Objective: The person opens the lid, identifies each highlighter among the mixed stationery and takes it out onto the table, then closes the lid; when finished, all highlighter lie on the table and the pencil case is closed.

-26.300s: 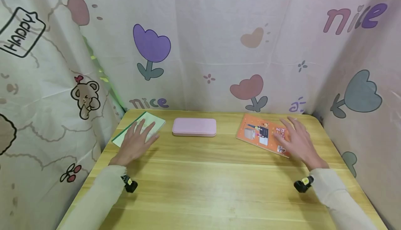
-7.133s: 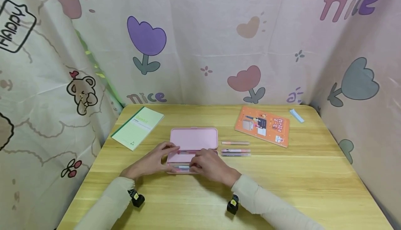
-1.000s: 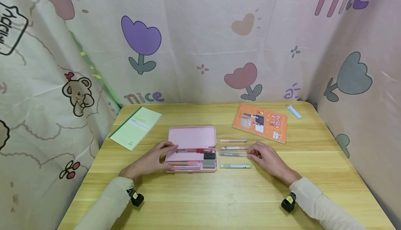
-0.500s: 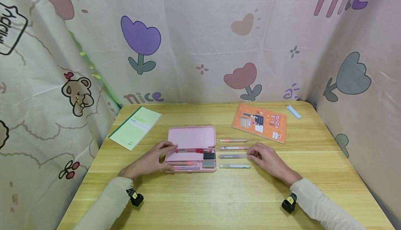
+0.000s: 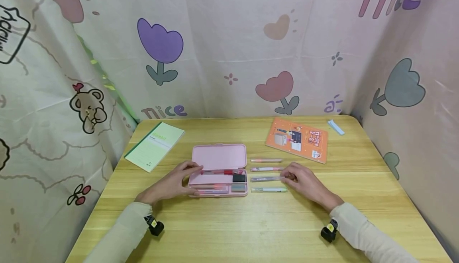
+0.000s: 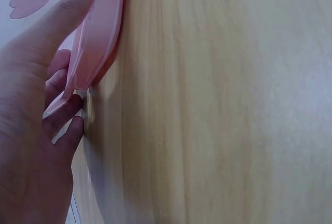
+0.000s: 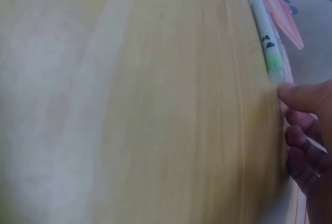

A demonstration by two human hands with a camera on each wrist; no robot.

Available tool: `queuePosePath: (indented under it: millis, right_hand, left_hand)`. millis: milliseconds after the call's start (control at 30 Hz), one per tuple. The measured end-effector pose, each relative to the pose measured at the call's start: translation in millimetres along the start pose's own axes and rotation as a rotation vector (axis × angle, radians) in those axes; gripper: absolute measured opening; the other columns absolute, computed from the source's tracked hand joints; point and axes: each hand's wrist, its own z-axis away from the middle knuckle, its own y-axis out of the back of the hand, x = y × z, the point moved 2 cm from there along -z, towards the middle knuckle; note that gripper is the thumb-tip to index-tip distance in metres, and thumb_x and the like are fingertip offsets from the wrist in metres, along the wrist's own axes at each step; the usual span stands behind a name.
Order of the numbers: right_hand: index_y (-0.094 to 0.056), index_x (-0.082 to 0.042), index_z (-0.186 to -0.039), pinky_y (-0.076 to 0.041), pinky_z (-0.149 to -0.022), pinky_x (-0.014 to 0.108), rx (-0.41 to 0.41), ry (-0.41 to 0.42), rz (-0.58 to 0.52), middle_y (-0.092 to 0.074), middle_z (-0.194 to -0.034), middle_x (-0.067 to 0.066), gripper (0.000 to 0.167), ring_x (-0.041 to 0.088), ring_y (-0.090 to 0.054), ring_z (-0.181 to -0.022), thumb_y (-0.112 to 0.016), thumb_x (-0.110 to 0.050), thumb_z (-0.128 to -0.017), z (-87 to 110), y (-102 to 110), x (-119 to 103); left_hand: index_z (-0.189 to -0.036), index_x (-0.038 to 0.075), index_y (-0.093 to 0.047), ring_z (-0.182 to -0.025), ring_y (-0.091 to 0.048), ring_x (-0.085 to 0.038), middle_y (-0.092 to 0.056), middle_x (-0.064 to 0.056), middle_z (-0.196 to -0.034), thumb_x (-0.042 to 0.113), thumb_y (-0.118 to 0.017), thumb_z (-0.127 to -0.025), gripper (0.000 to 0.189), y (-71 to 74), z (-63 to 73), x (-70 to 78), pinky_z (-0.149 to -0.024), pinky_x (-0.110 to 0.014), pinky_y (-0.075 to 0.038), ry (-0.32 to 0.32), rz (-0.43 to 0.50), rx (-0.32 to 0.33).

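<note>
An open pink pencil case (image 5: 219,156) lies mid-table, its lid folded back. Inside are a red pen (image 5: 229,172), a black block (image 5: 239,178) and more pens in the front compartment. My left hand (image 5: 170,183) grips the case's left end, thumb in front and fingers behind; the left wrist view shows the thumb on its pink wall (image 6: 106,32). Right of the case, pens lie in a row: a brownish one (image 5: 266,160), a pink-and-white one (image 5: 264,169), a grey one (image 5: 263,179) and a white-and-green one (image 5: 269,190). My right hand (image 5: 306,183) pinches the grey pen's right end.
A green notebook (image 5: 155,146) lies at the back left, an orange booklet (image 5: 297,140) at the back right. Beyond the booklet is a small light-blue strip (image 5: 336,127). Printed curtains (image 5: 215,55) hang behind and beside the wooden table (image 5: 244,231).
The case was closed earlier and now stands open, with pens laid out. Over the last second the grey pen has shifted nearer, away from the pink-and-white one. The left hand stays put.
</note>
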Motion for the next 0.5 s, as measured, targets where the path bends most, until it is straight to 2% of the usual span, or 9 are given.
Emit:
queuePosePath:
  millis: [267, 500]
  right_hand:
    - [-0.079, -0.023, -0.108, -0.054, -0.072, 0.022, -0.004, -0.002, 0.002, -0.065, -0.099, -0.014, 0.009, 0.001, -0.056, -0.084, -0.082, -0.019, -0.100, 0.1, 0.0, -0.7]
    - [-0.078, -0.024, -0.107, -0.055, -0.073, 0.022, -0.003, -0.003, 0.011, -0.065, -0.098, -0.014, 0.010, 0.000, -0.057, -0.084, -0.083, -0.019, -0.099, 0.4, -0.3, -0.6]
  left_hand:
    - [-0.165, 0.025, -0.050, -0.157, -0.038, -0.038, -0.040, -0.008, -0.168, 0.064, -0.088, -0.085, 0.097, 0.7, -0.3, 0.8, -0.127, -0.066, -0.039, 0.014, 0.008, -0.007]
    - [-0.165, 0.025, -0.050, -0.157, -0.038, -0.037, -0.041, -0.008, -0.168, 0.066, -0.086, -0.085, 0.097, -0.2, -0.5, 0.3, -0.126, -0.065, -0.040, 0.002, 0.006, -0.002]
